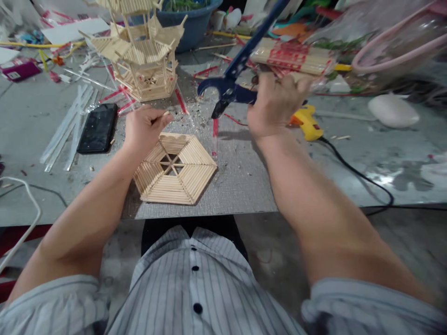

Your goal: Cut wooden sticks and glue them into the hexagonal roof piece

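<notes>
My right hand (275, 100) is closed around one handle of a blue pipe cutter (226, 88). The cutter's jaws point left and its other handle angles up and away. Between the thumb and fingers of my left hand (145, 123) is a short piece of wooden stick (166, 113), mostly hidden. Just below that hand lies a hexagonal panel of wooden sticks (181, 188), with an opening and crossing spokes at its middle. Behind stands a tiered wooden stick pagoda (143, 60), its top cut off by the frame.
Left are a black phone (98, 128) and clear glue sticks (66, 125). A yellow glue gun (309, 122) with a black cord lies beyond my right wrist. Farther back are a packet of sticks (296, 56), a blue basin (195, 25) and a white mouse-shaped object (394, 110).
</notes>
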Available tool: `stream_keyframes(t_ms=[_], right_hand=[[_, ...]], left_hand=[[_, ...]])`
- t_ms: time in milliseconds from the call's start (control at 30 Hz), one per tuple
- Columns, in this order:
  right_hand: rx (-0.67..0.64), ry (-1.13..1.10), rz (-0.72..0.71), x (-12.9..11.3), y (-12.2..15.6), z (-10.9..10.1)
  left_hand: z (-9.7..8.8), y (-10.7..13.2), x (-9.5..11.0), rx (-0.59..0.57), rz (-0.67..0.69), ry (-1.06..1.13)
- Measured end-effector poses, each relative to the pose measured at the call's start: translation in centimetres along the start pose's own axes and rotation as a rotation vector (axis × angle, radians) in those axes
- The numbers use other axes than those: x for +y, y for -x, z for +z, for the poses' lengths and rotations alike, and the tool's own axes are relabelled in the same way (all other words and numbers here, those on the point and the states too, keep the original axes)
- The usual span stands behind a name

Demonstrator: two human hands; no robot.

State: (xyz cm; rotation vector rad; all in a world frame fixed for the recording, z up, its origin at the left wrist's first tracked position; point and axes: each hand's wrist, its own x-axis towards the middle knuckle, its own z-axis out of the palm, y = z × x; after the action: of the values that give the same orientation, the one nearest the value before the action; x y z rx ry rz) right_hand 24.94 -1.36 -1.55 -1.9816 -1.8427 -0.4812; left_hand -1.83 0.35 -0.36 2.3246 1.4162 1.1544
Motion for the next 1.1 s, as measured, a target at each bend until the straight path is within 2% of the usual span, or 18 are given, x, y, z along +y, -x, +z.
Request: stream_keyframes(t_ms=[133,200,300,400,500,600,700,767,867,933,1033,1100], right_hand=[[-0.199,0.018,-0.031,-0.7,0.3,-0.2],[-0.144,-0.011,0.003,-0.8,0.3,0.0],[0.036,-0.148,0.086,-0.2,0.5,0.6],[0.104,-0.456,0.044,0.5,0.9,0.9],[0.093,-0.787,0.001,-0.2,1.4,0.3],[-0.019,-1.137,-0.010,-2.0,2.2,-1.0],[-0.266,-1.502,0.006,-3.6,3.1,-2.3],[-0.375,-1.647,0.016,-4.2,3.5,-2.7],[-0.449,-1.733,-0.019,-4.4,3.6,-2.9],[-0.467,-1.732,-0.021,-4.2,3.4,-2.8],[-0.442,-1.688,0.025,-3.6,3.1,-2.5],[-0.441,-1.672,0.024,-3.2,3.0,-2.3]], left_hand=[[-0.1,-0.1,-0.1,-0.019,0.019,-0.022],[0.0,-0.1,-0.2,-0.011,0.026,-0.016],[0.1,0.0,-0.2,-0.029,0.054,0.032],[0.4,0.3,0.1,-0.053,0.083,0.103],[0.4,0.6,0.6,-0.038,0.089,0.171],[0.4,0.8,1.0,-0.022,0.101,0.206],[0.4,1.0,1.4,-0.063,0.127,0.249],[0.6,1.2,1.7,-0.138,0.140,0.298],[0.8,1.6,2.5,-0.204,0.159,0.313],[0.8,1.8,2.9,-0.119,0.161,0.262],[0.4,1.8,3.1,0.125,0.151,0.124],[0.0,1.7,2.9,0.264,0.196,0.050]])
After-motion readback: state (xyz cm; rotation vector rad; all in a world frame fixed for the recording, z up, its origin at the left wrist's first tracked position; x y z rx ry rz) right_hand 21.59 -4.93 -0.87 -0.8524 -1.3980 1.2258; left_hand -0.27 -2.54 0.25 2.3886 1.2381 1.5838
